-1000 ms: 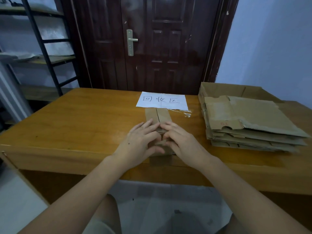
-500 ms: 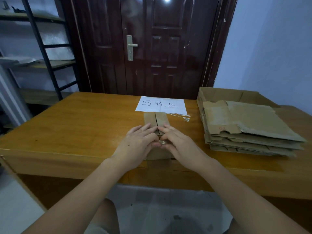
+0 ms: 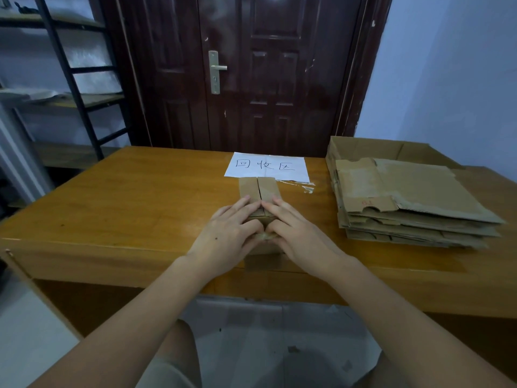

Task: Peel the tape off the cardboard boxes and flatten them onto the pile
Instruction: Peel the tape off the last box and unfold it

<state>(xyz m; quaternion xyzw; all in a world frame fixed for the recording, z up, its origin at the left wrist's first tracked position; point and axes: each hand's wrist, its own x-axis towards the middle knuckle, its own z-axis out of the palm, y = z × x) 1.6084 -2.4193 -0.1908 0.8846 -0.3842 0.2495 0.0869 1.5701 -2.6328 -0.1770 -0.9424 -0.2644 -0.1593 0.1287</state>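
Note:
A small brown cardboard box [image 3: 258,189] lies on the wooden table [image 3: 126,208] just in front of me, its two top flaps meeting at a dark middle seam. My left hand [image 3: 226,233] and my right hand [image 3: 299,233] cover its near half, fingers laid over the top. Thumbs and forefingers of both hands meet at the near edge and pinch a glossy bit of tape [image 3: 264,236]. The pile of flattened cardboard [image 3: 414,203] is stacked on the table to the right.
A white paper sign [image 3: 268,166] with handwriting lies behind the box, and a scrap of clear tape [image 3: 307,189] sits beside it. A dark door [image 3: 251,71] stands behind the table. Metal shelving [image 3: 70,79] is on the left.
Both hands stay on the box's near edge with only slight finger shifts. The view has tilted a little, so the table sits lower in the frame.

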